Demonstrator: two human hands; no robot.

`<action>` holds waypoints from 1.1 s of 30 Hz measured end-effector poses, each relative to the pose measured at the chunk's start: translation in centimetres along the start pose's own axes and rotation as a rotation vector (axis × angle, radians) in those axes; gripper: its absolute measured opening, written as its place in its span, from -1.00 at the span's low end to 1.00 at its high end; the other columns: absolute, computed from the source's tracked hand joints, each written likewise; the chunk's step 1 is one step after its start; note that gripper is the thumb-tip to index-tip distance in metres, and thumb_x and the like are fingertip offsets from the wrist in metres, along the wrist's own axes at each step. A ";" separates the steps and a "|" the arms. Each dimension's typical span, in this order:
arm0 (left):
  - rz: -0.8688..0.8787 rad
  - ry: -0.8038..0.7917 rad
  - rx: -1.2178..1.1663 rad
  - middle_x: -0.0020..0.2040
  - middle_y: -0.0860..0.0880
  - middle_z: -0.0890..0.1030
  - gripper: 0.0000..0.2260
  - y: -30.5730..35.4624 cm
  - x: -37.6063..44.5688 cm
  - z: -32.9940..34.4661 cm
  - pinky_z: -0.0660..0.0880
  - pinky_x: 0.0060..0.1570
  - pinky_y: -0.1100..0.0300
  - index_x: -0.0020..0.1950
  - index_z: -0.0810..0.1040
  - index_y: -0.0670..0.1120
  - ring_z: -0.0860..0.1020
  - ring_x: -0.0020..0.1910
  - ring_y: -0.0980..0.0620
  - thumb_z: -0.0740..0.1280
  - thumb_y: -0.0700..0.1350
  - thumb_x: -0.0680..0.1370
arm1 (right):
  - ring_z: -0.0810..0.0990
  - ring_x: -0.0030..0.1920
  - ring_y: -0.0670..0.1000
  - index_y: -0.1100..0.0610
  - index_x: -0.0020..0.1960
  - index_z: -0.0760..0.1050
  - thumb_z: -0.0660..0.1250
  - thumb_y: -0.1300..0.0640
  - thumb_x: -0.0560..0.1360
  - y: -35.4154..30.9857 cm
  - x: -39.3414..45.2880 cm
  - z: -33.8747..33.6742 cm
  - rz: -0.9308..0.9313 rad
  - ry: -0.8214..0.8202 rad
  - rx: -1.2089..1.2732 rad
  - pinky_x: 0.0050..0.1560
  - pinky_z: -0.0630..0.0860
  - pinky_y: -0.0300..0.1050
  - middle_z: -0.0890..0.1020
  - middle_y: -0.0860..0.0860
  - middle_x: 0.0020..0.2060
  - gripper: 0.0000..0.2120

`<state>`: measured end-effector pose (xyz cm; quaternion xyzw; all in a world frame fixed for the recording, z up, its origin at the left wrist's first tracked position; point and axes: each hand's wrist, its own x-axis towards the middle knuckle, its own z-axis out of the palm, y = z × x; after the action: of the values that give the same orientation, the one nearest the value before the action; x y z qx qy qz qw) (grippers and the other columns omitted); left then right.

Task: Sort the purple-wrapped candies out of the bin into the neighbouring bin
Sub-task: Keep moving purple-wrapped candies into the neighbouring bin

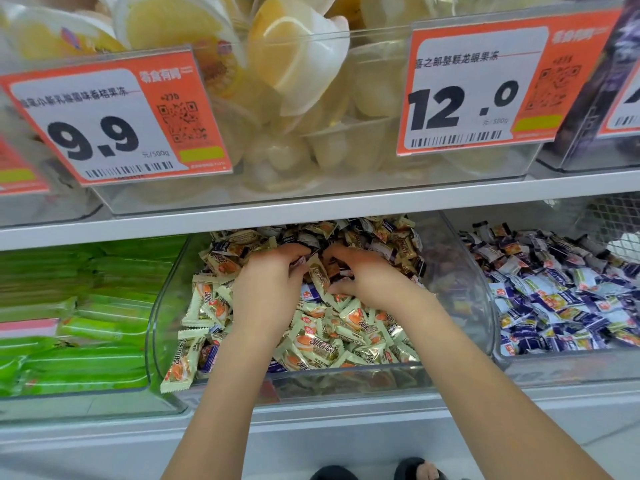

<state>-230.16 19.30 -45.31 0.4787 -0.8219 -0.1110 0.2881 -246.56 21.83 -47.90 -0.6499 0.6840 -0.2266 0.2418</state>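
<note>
Both hands are inside the middle clear bin [162, 327], which is full of cream-and-orange wrapped candies [311, 334] with some purple-wrapped candies mixed in. My left hand [270, 285] digs into the pile, fingers curled around dark purple wrappers at its tips. My right hand [363, 275] does the same from the right, fingers bent into the candies. One purple-wrapped candy [310, 293] lies between the hands, another [207, 356] near the front left. The neighbouring bin [498, 341] on the right holds a heap of purple-and-white candies [554, 299].
A bin of green packets [76, 323] stands on the left. A white shelf board [311, 209] hangs low over the bins' backs, carrying tubs of jelly cups [298, 67] and orange price tags [114, 123]. My feet [415, 471] show below.
</note>
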 end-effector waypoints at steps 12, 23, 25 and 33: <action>-0.086 0.025 -0.287 -0.03 0.10 0.67 -0.83 2.5 -1.1 -1.4 0.58 -0.01 0.07 0.09 0.65 0.05 0.61 -0.06 0.12 0.38 -0.06 0.51 | 0.53 -0.32 -0.32 -0.01 -0.11 0.58 0.42 0.18 0.46 -0.2 -2.6 -3.0 -0.053 0.210 0.521 -0.43 0.41 -0.45 0.60 -0.23 -0.25 -0.90; 0.067 -0.041 -0.488 -0.19 0.24 0.62 -0.84 6.9 -2.5 -1.2 0.49 -0.12 0.47 0.01 0.65 0.06 0.57 -0.16 0.34 0.43 -0.15 0.47 | 0.58 -0.14 -0.29 -0.13 -0.14 0.54 0.38 0.09 0.50 -1.4 -9.3 -6.5 -0.116 0.350 0.495 -0.25 0.56 -0.28 0.60 -0.31 -0.20 -0.89; 0.094 -0.055 -0.556 -0.18 0.24 0.63 -0.82 8.4 -2.8 -0.8 0.50 -0.12 0.45 0.00 0.65 0.08 0.58 -0.17 0.33 0.44 -0.15 0.46 | 0.58 -0.10 -0.24 -0.10 -0.14 0.57 0.41 0.11 0.47 -0.6 -11.4 -7.8 -0.135 0.507 0.423 -0.12 0.52 -0.22 0.62 -0.28 -0.18 -0.90; 0.257 -0.191 -0.570 -0.15 0.32 0.57 -0.80 13.5 -3.9 2.1 0.47 0.00 0.46 0.08 0.64 0.11 0.51 -0.02 0.41 0.44 -0.09 0.47 | 0.57 -0.18 -0.21 -0.13 -0.10 0.61 0.41 0.07 0.48 7.0 -16.3 -12.2 0.074 0.647 0.304 -0.15 0.53 -0.10 0.61 -0.30 -0.17 -0.91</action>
<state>-239.62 29.44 -42.25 0.2584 -0.8349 -0.3436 0.3437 -258.99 38.39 -42.18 -0.4759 0.7069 -0.5106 0.1147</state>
